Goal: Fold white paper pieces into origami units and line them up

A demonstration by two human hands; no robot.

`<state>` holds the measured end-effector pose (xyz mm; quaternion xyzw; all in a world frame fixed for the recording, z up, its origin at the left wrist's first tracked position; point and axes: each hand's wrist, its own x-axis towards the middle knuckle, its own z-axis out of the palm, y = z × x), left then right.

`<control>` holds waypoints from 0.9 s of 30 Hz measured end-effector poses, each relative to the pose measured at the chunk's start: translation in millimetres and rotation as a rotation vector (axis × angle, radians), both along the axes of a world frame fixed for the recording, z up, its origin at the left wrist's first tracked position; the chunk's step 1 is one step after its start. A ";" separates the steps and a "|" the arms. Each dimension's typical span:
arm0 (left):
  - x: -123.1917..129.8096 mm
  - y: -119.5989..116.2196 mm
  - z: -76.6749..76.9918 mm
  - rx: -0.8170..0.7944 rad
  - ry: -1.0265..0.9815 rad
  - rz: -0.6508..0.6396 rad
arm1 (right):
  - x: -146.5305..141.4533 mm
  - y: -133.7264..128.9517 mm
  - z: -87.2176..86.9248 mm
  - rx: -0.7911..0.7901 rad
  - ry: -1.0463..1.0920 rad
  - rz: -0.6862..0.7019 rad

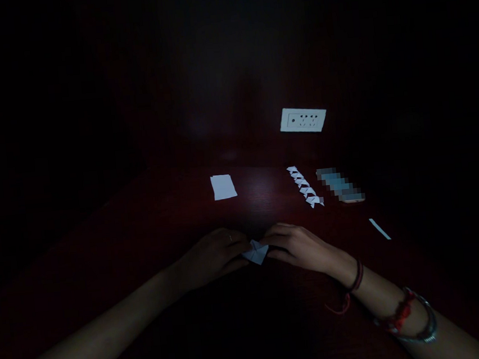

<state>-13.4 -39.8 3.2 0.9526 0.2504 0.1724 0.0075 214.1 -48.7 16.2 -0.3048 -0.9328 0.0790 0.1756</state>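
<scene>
Between my two hands is a small folded piece of white paper [257,253], with crease lines meeting near its middle and a point toward me. My left hand [219,256] pinches its left corner between thumb and fingers. On the opposite corner, the fingers and thumb of my right hand [294,246] close in the same way. A stack of white paper sheets [224,187] lies beyond my left hand. Past my right hand, several folded paper pieces [304,187] form a slanting row.
The dark reddish table [174,208] is dimly lit. A blurred-out phone-like object [342,185] lies right of the folded row, and a narrow white paper strip [380,228] lies nearer on the right. A white socket plate [303,120] is on the back wall.
</scene>
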 end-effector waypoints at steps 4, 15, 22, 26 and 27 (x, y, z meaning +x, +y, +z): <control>0.7 2.3 -1.6 0.106 0.088 -0.007 | -0.9 0.2 1.0 0.014 0.009 0.015; 2.3 -5.6 8.3 -0.123 -0.098 0.063 | -4.4 0.6 1.9 -0.081 0.193 0.011; 5.8 -11.4 16.1 -0.296 -0.206 0.267 | -9.6 5.8 -11.0 -0.439 0.457 -0.163; 4.8 -10.9 10.8 -0.089 -0.069 0.268 | -10.1 7.3 -14.1 -0.473 0.417 -0.242; 4.9 -10.8 8.5 -0.044 -0.026 0.226 | -10.0 7.0 -13.1 -0.453 0.397 -0.252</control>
